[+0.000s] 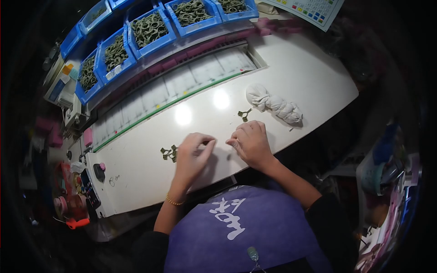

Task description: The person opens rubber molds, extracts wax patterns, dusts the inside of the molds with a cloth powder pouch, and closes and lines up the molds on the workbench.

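My left hand [193, 152] is above the white tabletop, its thumb and index finger brought together in a pinch. Facing it, a short gap away, my right hand [250, 143] has its fingers curled against the thumb. Whatever either hand may hold is too small or hidden to make out. Just left of my left hand lies a cluster of small dark green pieces [169, 153], partly covered by that hand. Beyond the right hand's knuckles rests a small branched green piece [244, 114].
A twisted white cloth [275, 104] lies at the right of the white table [314, 68]. Blue bins [136, 52] full of green ring-like pieces line the back, behind a green-edged strip [168, 101]. At left are a phone [90, 189] and an orange-handled tool [77, 223].
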`<state>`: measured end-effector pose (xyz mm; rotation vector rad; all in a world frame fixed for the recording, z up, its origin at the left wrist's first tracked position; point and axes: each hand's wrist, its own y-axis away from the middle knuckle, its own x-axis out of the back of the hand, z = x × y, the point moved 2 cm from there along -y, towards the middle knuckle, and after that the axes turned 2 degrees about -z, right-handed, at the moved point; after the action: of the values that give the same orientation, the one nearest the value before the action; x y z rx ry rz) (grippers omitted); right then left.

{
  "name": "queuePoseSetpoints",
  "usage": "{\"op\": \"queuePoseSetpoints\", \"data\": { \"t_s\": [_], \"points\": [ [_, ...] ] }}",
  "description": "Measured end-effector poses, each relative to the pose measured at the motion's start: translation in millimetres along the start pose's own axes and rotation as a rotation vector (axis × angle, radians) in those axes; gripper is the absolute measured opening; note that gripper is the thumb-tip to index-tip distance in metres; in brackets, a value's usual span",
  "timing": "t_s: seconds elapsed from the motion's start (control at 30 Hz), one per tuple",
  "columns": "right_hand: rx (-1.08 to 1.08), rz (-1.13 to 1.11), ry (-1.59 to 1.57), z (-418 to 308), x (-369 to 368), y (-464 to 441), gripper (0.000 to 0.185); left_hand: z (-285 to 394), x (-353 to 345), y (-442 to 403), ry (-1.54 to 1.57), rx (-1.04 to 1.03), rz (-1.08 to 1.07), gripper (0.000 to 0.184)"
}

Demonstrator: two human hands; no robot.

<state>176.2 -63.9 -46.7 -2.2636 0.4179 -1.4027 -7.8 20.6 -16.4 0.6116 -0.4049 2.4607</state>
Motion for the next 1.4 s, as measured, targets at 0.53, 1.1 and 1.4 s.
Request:
{"op": "queuePoseSetpoints", "data": {
  "t_s": [0.53, 1.1, 1.4],
  "points": [
    [-0.049, -0.016, 0.21, 59.3, 7.9, -16.2, 0.014, -10.4, 16.6, -4.1, -0.344, -0.023, 0.196, 0.034],
    [0.185, 0.032, 0.018, 3.2, 35.4, -15.8, 0.02, 7.0, -30.1, -14.7, 0.447, 0.204, -0.15, 0.02],
    [0.102, 0.066, -0.315, 0.4, 25.4, -9.3, 0.014, 20.3, -38.2, -8.4, 0.391, 0.01, -0.096, 0.013]
  ]
}}
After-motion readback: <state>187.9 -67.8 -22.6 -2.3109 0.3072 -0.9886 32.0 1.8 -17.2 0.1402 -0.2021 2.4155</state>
